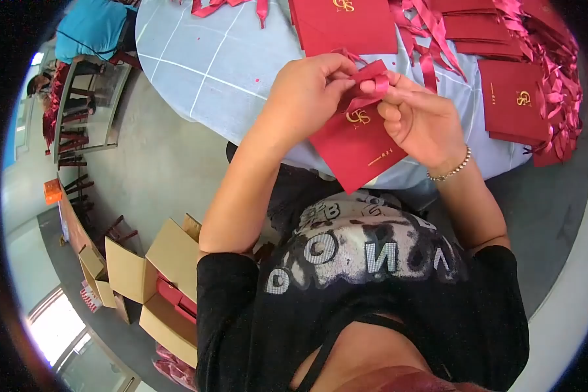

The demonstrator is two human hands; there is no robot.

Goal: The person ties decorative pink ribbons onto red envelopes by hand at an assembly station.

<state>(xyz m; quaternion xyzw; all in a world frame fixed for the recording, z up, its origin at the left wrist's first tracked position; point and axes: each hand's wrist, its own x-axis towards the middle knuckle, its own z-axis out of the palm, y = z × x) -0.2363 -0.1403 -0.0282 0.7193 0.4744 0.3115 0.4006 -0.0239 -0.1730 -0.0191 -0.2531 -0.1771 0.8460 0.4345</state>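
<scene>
Between my hands is a red paper bag [360, 153] with gold lettering, tilted at the table's near edge. A red ribbon [367, 99] runs across its top end, looped around a finger of my right hand [421, 114]. That hand's fingers are bent and pinch the ribbon. My left hand [317, 91] is closed at the bag's top edge, thumb and forefinger together on the ribbon; the exact grip is partly hidden. Just beyond my hands lies a stack of red bags [346, 29] with the same gold mark.
A pale checked cloth [196, 72] covers the table. Loose red ribbons [431, 39] and piled red bags [513, 98] lie to the right. An open cardboard box [166, 261] with red items stands on the floor at left. People sit at another table, far left.
</scene>
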